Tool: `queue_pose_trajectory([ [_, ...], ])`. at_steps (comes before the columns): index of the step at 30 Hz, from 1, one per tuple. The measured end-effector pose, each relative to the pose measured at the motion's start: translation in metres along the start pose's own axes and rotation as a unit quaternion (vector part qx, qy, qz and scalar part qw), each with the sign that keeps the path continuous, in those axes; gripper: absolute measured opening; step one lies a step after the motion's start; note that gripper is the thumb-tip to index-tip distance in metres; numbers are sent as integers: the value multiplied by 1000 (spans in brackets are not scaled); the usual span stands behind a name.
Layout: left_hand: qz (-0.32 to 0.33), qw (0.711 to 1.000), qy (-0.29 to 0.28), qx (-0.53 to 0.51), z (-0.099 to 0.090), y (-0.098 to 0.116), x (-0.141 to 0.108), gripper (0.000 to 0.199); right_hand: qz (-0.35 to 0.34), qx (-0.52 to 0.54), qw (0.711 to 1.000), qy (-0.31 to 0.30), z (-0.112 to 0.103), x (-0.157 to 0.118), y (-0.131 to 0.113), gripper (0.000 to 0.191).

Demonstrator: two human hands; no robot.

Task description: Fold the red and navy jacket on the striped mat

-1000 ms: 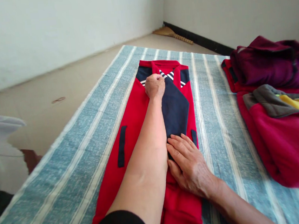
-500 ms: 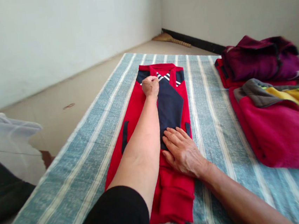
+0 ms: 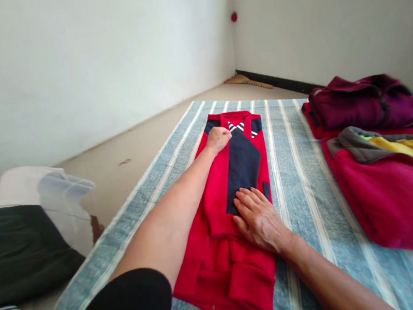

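1. As we look down from head height, a folded red-and-navy sweatshirt (image 3: 224,265) lies lengthwise on a blue-and-white striped mat (image 3: 306,243), its collar at the far end and its doubled red folds at the near end.
2. We see the left grip (image 3: 218,140) curled shut on the red front beside the collar; whether it pinches cloth, we cannot tell.
3. We see the right grip (image 3: 258,220) open, its fingers spread flat over the lower tip of the navy panel (image 3: 242,166), holding nothing.
4. We judge the layers the weak point: a drag from either grip could skew the panel or rumple the red beneath it.
5. The left forearm (image 3: 168,217) lies across the red body, and we reckon its weight, if it slides sideways, could pull the folds askew.
6. A wide reach to the right could, in our view, topple the stacked magenta fleece (image 3: 389,200) and maroon garment (image 3: 351,104) on the mat.
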State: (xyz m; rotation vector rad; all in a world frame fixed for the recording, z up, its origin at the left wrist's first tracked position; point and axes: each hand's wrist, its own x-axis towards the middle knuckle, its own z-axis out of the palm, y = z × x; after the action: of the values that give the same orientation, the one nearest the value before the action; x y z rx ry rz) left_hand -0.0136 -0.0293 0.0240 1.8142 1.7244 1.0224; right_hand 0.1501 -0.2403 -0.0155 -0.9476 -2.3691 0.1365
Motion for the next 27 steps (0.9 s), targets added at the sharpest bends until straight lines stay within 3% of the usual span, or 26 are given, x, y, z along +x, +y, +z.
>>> queue_pose_trajectory([
  [2, 69, 993, -55, 78, -10, 3, -20, 13, -2, -1, 1000, 4, 1, 0, 0, 32],
  [7, 228, 933, -166, 224, -31, 9, -101, 23, -10, -5, 1000, 18, 3, -2, 1, 31],
  [9, 241, 919, -182, 252, -39, 11, -134, 31, -15, -9, 1000, 21, 4, -2, 1, 31],
  [12, 200, 917, -184, 292, -49, 11, -168, 41, -21, -11, 999, 24, 7, -2, 1, 31],
  [18, 139, 926, -182, 299, -52, -1, -183, 47, -32, -18, 998, 47, 14, -3, 1, 29],
  [27, 137, 940, -156, 269, -51, -9, -183, 45, -28, -27, 997, 62, 15, -3, -3, 30],
])
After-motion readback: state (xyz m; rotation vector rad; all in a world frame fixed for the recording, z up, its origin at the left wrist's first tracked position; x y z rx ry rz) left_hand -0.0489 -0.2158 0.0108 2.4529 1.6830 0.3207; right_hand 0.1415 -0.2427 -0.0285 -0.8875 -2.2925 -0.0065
